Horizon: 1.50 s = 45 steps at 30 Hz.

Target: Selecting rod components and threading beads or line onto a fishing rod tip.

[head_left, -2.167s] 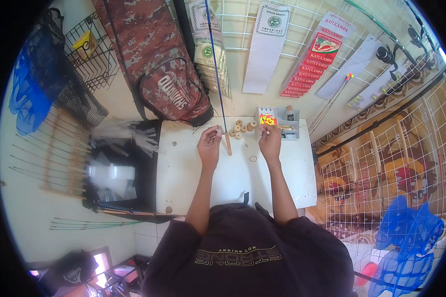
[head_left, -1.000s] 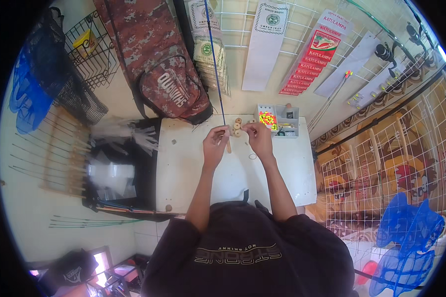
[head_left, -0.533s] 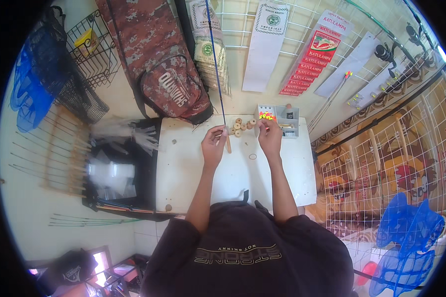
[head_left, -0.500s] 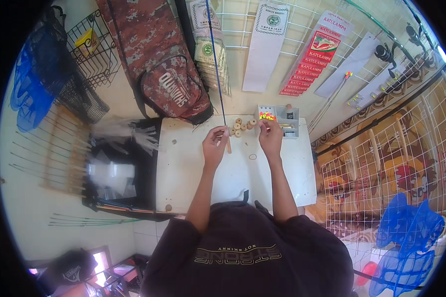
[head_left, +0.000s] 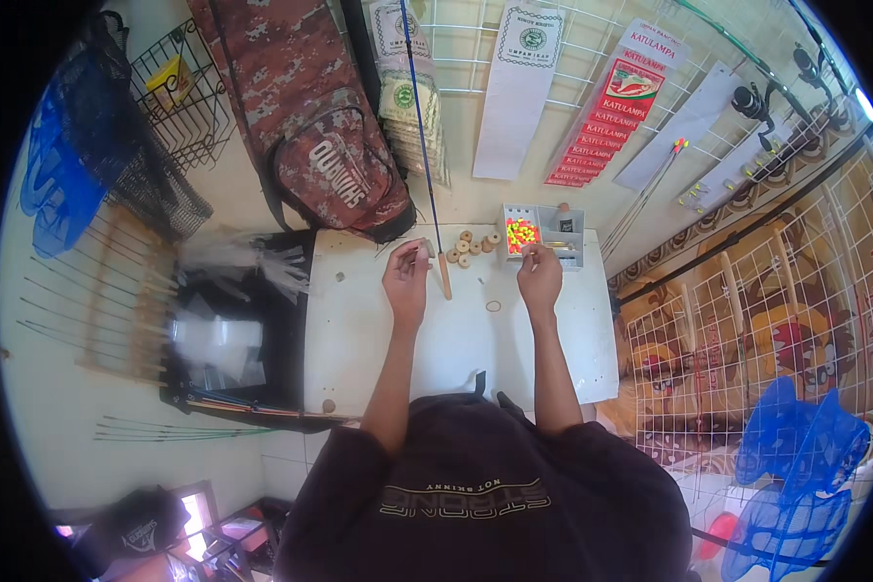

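smooth grey plastic compartment box

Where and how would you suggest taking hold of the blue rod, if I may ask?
I'd grip its wooden handle around the middle, probably coming from the left: it's slim and straight, the left hand is nearest, and round tan pieces sit right of its far end.

the rod is blue, its handle tan.

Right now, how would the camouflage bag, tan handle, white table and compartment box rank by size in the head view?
Largest to smallest:
1. White table, partly covered
2. Camouflage bag, cut off at the top edge
3. Compartment box
4. Tan handle
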Each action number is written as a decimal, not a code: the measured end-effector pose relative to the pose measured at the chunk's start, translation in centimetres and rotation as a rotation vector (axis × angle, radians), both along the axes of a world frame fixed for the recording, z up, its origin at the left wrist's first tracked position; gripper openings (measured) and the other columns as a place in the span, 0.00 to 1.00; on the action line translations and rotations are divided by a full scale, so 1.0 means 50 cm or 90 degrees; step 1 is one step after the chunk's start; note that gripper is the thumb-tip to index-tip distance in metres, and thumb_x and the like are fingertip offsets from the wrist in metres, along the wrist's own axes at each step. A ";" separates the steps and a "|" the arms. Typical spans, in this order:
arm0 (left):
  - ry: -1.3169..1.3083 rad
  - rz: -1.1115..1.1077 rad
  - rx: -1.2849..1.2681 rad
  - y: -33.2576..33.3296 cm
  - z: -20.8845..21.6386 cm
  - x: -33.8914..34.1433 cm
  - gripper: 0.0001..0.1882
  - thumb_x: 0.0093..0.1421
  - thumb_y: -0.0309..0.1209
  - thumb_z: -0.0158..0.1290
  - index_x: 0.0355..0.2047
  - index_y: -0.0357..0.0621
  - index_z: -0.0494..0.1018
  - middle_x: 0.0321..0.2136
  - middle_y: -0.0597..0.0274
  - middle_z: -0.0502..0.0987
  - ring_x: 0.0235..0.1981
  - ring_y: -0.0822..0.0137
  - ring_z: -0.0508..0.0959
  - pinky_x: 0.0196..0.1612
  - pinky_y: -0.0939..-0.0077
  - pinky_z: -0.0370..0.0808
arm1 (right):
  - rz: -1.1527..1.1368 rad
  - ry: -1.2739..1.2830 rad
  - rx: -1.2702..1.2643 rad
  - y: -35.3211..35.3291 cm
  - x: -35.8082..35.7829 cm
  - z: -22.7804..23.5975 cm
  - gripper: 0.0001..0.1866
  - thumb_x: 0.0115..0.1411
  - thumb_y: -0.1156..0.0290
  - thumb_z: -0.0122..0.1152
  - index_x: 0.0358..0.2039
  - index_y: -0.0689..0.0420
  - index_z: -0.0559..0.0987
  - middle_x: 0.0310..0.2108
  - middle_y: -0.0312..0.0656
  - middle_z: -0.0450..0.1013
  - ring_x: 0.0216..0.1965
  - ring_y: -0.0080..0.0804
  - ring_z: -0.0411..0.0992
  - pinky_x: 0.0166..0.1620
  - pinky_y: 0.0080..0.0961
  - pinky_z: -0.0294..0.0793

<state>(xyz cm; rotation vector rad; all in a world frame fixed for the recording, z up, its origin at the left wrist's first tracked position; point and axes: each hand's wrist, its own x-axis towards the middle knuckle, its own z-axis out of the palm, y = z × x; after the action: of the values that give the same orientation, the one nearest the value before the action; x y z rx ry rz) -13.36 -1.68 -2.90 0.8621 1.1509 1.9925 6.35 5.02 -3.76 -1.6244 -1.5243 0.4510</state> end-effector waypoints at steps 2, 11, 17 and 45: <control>0.033 -0.021 0.008 0.000 -0.004 0.006 0.11 0.62 0.27 0.52 0.44 0.36 0.70 0.40 0.60 0.75 0.40 0.73 0.74 0.40 0.79 0.73 | 0.122 -0.040 -0.003 0.004 0.011 -0.016 0.06 0.53 0.75 0.57 0.33 0.56 0.77 0.32 0.43 0.72 0.37 0.42 0.70 0.40 0.37 0.69; 0.149 -0.159 -0.048 0.000 -0.028 0.023 0.13 0.60 0.22 0.53 0.45 0.35 0.71 0.42 0.58 0.76 0.43 0.72 0.75 0.44 0.78 0.72 | 0.415 0.136 -0.011 -0.043 -0.068 0.074 0.24 0.56 0.61 0.63 0.52 0.54 0.73 0.47 0.42 0.73 0.47 0.32 0.70 0.46 0.29 0.69; 0.140 -0.165 -0.012 -0.001 -0.019 0.026 0.13 0.59 0.22 0.53 0.45 0.35 0.72 0.41 0.59 0.76 0.40 0.73 0.75 0.43 0.80 0.72 | 0.487 0.242 -0.217 -0.036 -0.074 0.076 0.28 0.52 0.64 0.68 0.52 0.60 0.72 0.36 0.43 0.77 0.37 0.28 0.76 0.41 0.24 0.73; 0.133 -0.160 -0.003 -0.006 -0.005 0.009 0.14 0.60 0.23 0.53 0.46 0.34 0.69 0.47 0.55 0.74 0.43 0.71 0.74 0.48 0.75 0.72 | 0.464 0.160 -0.183 -0.028 -0.052 0.064 0.09 0.56 0.69 0.60 0.33 0.60 0.83 0.25 0.38 0.78 0.29 0.23 0.75 0.37 0.22 0.72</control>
<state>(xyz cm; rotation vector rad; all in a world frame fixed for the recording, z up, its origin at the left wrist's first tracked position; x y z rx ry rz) -12.91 -1.97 -3.17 1.1731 1.0983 1.7268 3.77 3.60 -0.54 -1.0993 -1.8808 1.2660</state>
